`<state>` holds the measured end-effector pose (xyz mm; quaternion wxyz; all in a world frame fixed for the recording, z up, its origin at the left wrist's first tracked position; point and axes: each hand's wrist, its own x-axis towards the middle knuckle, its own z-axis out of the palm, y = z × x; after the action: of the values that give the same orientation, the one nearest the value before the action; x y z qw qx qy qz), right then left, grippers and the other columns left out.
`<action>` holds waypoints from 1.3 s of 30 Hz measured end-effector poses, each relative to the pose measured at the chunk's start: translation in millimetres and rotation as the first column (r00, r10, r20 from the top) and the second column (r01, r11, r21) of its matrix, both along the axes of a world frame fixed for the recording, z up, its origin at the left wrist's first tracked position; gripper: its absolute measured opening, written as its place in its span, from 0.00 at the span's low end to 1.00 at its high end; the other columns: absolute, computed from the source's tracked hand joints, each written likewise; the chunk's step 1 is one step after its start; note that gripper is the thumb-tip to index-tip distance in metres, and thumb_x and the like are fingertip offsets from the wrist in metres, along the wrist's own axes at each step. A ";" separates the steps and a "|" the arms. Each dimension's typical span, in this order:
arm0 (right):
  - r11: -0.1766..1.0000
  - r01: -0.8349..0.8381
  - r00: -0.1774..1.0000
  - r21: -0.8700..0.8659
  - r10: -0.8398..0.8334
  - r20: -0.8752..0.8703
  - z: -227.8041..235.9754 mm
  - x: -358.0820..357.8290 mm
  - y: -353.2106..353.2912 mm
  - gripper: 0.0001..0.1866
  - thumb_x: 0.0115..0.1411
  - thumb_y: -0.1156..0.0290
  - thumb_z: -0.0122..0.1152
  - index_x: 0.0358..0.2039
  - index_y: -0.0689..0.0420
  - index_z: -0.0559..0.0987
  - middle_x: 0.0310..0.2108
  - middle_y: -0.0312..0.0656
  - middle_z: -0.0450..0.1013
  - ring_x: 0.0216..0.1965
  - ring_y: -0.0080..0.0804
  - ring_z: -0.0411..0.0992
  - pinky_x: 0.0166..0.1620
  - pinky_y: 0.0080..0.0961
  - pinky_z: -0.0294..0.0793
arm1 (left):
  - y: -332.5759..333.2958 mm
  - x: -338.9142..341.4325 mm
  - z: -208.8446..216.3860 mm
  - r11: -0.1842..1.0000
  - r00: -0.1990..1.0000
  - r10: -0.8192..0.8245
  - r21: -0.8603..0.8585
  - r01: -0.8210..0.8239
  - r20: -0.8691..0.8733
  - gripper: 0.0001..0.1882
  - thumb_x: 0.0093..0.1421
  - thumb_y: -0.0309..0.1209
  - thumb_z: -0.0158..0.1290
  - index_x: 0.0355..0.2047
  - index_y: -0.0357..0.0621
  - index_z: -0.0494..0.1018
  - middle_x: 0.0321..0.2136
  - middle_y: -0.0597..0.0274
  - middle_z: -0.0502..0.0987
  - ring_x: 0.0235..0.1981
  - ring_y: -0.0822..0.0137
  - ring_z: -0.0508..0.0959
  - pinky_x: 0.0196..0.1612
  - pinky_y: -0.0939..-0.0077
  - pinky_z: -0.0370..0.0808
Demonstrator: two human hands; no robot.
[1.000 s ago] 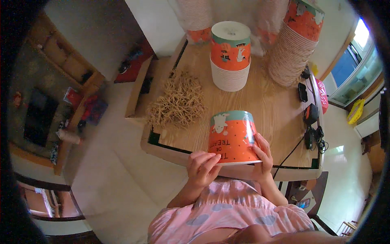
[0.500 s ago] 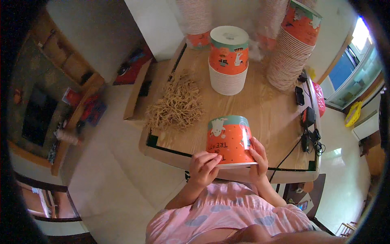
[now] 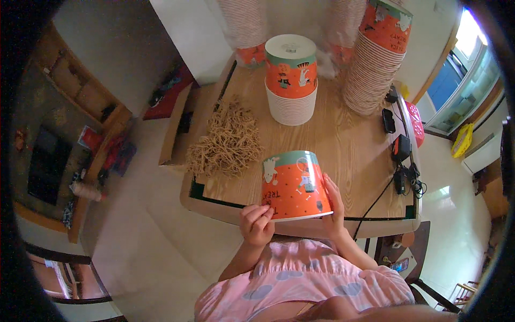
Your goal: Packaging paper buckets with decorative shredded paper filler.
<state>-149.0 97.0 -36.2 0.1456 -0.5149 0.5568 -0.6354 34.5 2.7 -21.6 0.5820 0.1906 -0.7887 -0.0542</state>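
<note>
An orange paper bucket (image 3: 292,185) with a green band and cartoon figures is upside down at the table's near edge, its wide rim towards me. My left hand (image 3: 256,224) pinches the rim at its left, the thumb hidden. Along the bucket's right side, my right hand (image 3: 335,209) lies with fingers fairly straight, pressed to the wall. Beyond it, a stack of matching upturned buckets (image 3: 291,80) stands mid-table. A tangled heap of tan twisted cords (image 3: 228,139) lies to the left.
Taller bucket stacks rise at the back, one at the right (image 3: 375,70) and one in clear plastic (image 3: 244,27). Black adapters (image 3: 401,147) and cables run along the table's right edge. An opened cardboard box (image 3: 174,129) stands left of the table (image 3: 343,161).
The bucket has turned between my hands, its lettering shifting left and a cartoon figure coming into view. My right fingers have moved from its front to its side. The whole view has shifted slightly.
</note>
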 end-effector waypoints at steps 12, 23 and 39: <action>0.987 0.151 0.896 0.056 -0.113 -0.428 30.6 15.1 -4.4 0.25 0.51 0.73 0.57 0.52 0.59 0.70 0.59 0.54 0.55 0.60 0.50 0.55 0.59 0.41 0.56 | 10.2 -21.3 19.8 0.994 0.971 -0.083 0.082 0.066 0.226 0.17 0.45 0.26 0.55 0.39 0.47 0.74 0.43 0.64 0.72 0.44 0.62 0.70 0.46 0.63 0.67; 0.993 0.082 0.925 0.080 -0.046 -0.376 30.5 15.2 -0.2 0.28 0.48 0.65 0.61 0.51 0.57 0.70 0.58 0.51 0.57 0.59 0.50 0.55 0.59 0.44 0.54 | 9.8 -18.2 20.8 0.978 0.960 -0.152 0.178 0.112 0.235 0.18 0.50 0.29 0.54 0.43 0.43 0.73 0.45 0.60 0.72 0.46 0.58 0.71 0.49 0.62 0.68; 0.998 -0.060 0.960 -0.029 0.050 -0.275 32.5 23.2 3.4 0.14 0.55 0.75 0.51 0.44 0.59 0.71 0.51 0.51 0.65 0.57 0.51 0.58 0.58 0.49 0.53 | 2.2 -17.1 20.4 0.977 0.964 -0.142 0.190 0.100 0.223 0.15 0.53 0.34 0.52 0.40 0.41 0.74 0.43 0.59 0.74 0.44 0.59 0.72 0.46 0.62 0.70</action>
<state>-125.9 100.4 -3.7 0.0751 -0.6156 0.5451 -0.5641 17.5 4.9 -1.2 0.4606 0.1982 -0.8543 -0.1365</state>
